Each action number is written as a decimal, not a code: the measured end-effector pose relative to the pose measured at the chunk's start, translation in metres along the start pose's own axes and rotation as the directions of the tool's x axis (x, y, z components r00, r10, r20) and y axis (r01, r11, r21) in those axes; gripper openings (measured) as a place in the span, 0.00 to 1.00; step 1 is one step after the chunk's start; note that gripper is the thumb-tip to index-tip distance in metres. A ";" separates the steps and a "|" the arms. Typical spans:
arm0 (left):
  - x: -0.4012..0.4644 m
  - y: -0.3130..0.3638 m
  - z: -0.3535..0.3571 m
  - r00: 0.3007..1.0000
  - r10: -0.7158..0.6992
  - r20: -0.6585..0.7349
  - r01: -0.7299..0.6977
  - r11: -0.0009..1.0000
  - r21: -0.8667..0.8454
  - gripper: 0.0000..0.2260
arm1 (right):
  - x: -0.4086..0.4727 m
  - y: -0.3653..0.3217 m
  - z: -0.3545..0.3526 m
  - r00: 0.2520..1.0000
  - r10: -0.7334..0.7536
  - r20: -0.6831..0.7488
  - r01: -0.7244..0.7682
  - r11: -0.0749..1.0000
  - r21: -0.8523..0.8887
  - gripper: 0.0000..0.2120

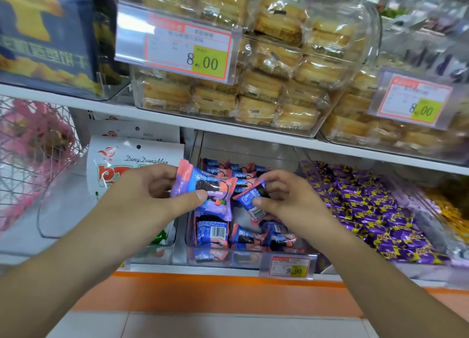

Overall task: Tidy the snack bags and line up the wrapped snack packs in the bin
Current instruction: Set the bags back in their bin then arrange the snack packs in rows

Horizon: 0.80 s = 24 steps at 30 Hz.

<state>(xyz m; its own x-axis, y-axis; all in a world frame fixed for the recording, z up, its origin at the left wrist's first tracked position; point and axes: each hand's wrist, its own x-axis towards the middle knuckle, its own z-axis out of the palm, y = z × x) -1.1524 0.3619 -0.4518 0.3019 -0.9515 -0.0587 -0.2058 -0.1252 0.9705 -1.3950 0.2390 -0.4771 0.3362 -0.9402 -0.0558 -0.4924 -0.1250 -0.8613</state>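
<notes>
Left hand [154,188]: closed, a blue-and-pink snack pack [203,185] pinched between thumb and fingers above the clear bin [251,257] | Right hand [281,198]: closed, a second pack [250,198] gripped just beside the first | Bin: loose matching packs [243,236] held unaligned | White snack bags [127,160]: stood left of bin.

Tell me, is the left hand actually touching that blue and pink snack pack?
Touching. The head view shows the left hand pinching the blue and pink snack pack, thumb pressed on its front and fingers behind it.
</notes>
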 end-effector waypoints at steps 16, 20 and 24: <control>-0.011 0.004 0.024 0.972 -0.233 -0.039 0.220 0.951 -0.216 0.23 | -0.040 -0.038 0.014 0.923 -0.378 -0.071 0.381 0.874 0.302 0.16; -0.012 0.003 0.021 0.964 -0.267 -0.014 0.250 0.921 -0.299 0.29 | -0.043 -0.043 0.016 0.956 -0.291 -0.034 0.276 0.857 0.436 0.11; -0.013 0.005 0.022 0.974 -0.225 -0.036 0.204 0.931 -0.305 0.24 | -0.045 -0.048 0.025 0.965 -0.260 -0.039 0.254 0.884 0.393 0.15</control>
<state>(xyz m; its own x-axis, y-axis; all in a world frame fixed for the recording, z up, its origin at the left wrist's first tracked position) -1.1780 0.3679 -0.4515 0.3737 -0.8883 -0.2669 0.1534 -0.2246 0.9623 -1.3665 0.2950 -0.4455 0.4209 -0.8870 0.1900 -0.0339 -0.2247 -0.9738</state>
